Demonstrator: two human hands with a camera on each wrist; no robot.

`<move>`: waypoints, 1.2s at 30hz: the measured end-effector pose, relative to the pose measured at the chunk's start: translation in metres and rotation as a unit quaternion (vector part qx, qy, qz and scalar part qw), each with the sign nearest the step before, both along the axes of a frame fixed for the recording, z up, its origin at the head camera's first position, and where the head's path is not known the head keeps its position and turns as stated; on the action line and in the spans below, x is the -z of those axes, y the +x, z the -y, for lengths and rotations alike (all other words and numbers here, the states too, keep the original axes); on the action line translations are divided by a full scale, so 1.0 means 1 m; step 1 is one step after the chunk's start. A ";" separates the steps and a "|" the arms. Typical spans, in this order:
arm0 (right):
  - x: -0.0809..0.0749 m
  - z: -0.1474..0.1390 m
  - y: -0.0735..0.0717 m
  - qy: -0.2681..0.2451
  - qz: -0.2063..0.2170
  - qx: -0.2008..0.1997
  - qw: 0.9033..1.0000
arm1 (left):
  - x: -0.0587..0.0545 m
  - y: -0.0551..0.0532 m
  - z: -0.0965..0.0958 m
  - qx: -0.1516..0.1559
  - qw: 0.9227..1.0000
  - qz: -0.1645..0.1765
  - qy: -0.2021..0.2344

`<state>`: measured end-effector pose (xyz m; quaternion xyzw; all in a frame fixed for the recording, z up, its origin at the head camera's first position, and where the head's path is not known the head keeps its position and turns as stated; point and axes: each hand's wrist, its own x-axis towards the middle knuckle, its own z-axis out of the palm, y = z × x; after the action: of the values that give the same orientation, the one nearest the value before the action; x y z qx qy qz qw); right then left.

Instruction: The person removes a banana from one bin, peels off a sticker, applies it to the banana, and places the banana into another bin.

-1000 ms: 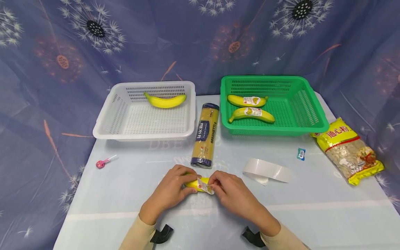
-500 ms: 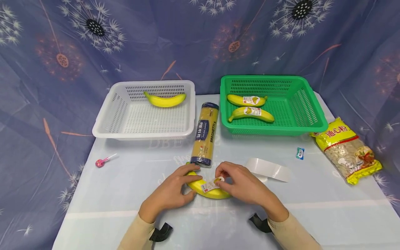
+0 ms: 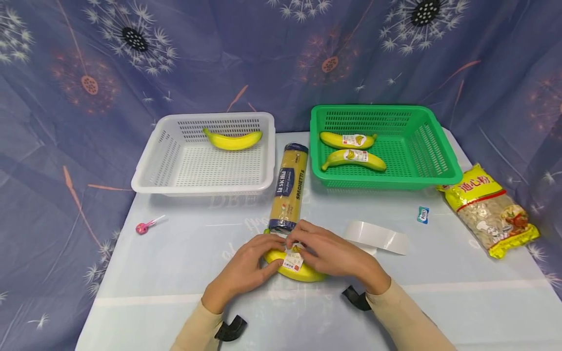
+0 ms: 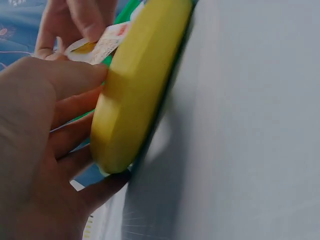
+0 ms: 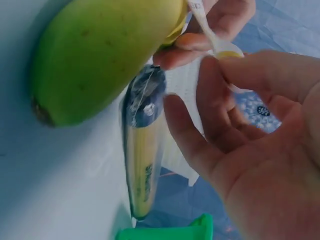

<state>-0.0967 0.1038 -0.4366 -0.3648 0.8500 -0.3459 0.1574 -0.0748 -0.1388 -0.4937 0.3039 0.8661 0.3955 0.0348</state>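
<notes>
A yellow banana (image 3: 303, 276) lies on the table at front centre, its stem end pointing away to the left. My left hand (image 3: 250, 263) holds its left part, thumb on the near side and fingers over the far side. A white label sticker (image 3: 293, 261) printed with a banana picture sits across the banana. My right hand (image 3: 331, 249) pinches the sticker's far end between thumb and index finger. In the right wrist view that end of the sticker (image 5: 215, 40) stands up off the banana (image 5: 95, 60). The left wrist view shows the sticker (image 4: 107, 42) behind the banana.
A white basket (image 3: 202, 190) with one unlabelled banana (image 3: 232, 142) stands back left. The green basket (image 3: 386, 183) at back right holds two labelled bananas (image 3: 356, 160). A spaghetti pack (image 3: 288, 187), paper strip (image 3: 377, 237), small sachet (image 3: 423, 215), pasta bag (image 3: 489, 212) and lollipop (image 3: 142, 227) lie around.
The banana has been turned so its stem points away. The sticker has swung to run more away from me, and the right hand has moved left with its end.
</notes>
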 end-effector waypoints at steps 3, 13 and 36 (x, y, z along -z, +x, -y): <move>-0.001 0.002 -0.003 0.008 0.024 0.005 1.000 | 0.001 0.001 0.000 -0.008 1.000 0.023 0.012; -0.002 0.013 -0.007 0.007 0.069 0.002 0.998 | 0.004 0.001 0.002 -0.011 0.997 0.057 0.046; 0.004 0.024 0.001 0.034 0.046 -0.034 0.998 | 0.007 0.003 -0.002 -0.058 0.987 0.065 0.135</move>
<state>-0.0962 0.0797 -0.4401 -0.3718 0.8403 -0.3272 0.2206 -0.0720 -0.1368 -0.5008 0.2288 0.8167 0.5291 0.0269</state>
